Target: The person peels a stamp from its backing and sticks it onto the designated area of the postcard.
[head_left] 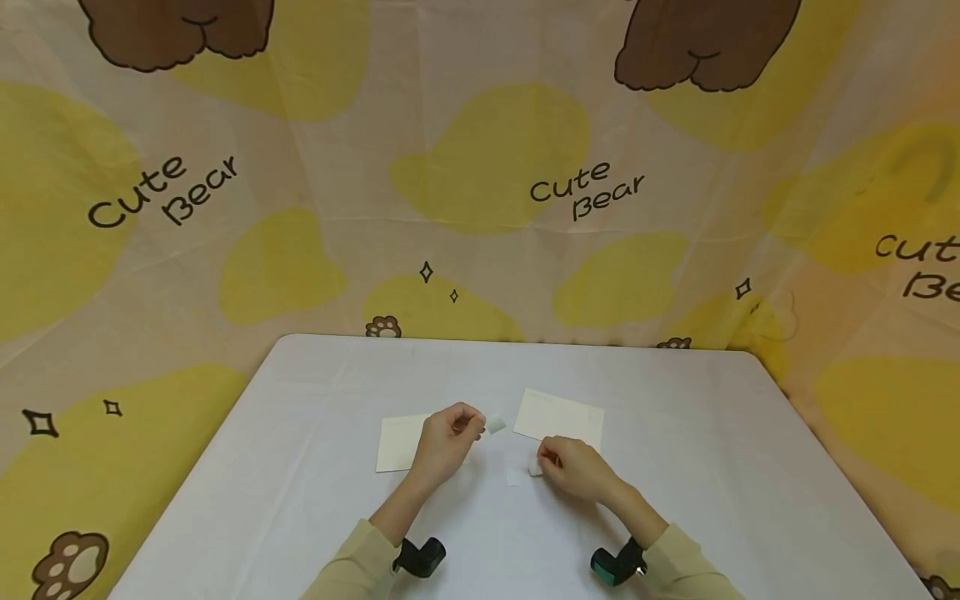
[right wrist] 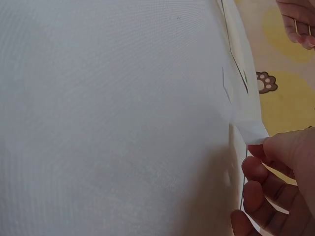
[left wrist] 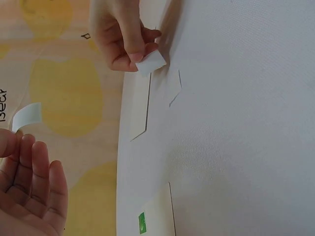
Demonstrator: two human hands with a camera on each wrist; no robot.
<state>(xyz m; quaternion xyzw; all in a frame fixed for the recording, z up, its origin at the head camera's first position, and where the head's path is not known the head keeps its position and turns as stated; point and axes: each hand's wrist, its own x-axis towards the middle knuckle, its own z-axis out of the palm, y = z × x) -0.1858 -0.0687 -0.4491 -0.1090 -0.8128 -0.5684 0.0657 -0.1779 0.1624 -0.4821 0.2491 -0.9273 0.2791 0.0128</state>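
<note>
In the head view my left hand (head_left: 448,437) pinches a small, pale, slightly curled square piece (head_left: 495,425) between thumb and fingertip. The left wrist view shows that piece (left wrist: 28,115) raised above the table, thin like paper or a sticker. My right hand (head_left: 577,468) pinches a small white paper piece (head_left: 535,468) just above the table; it appears as a folded or bent slip (right wrist: 252,132) in the right wrist view. Partly behind my left hand lies a cream card (head_left: 399,443) bearing a green sticker (left wrist: 142,223). Another cream card (head_left: 564,415) lies beyond my right hand.
Between the hands a small white paper square (head_left: 513,477) lies on the white table (head_left: 315,450). A cloth backdrop (head_left: 480,167) with bear print hangs behind the table's far edge. Black wrist cameras (head_left: 423,557) are worn on both wrists.
</note>
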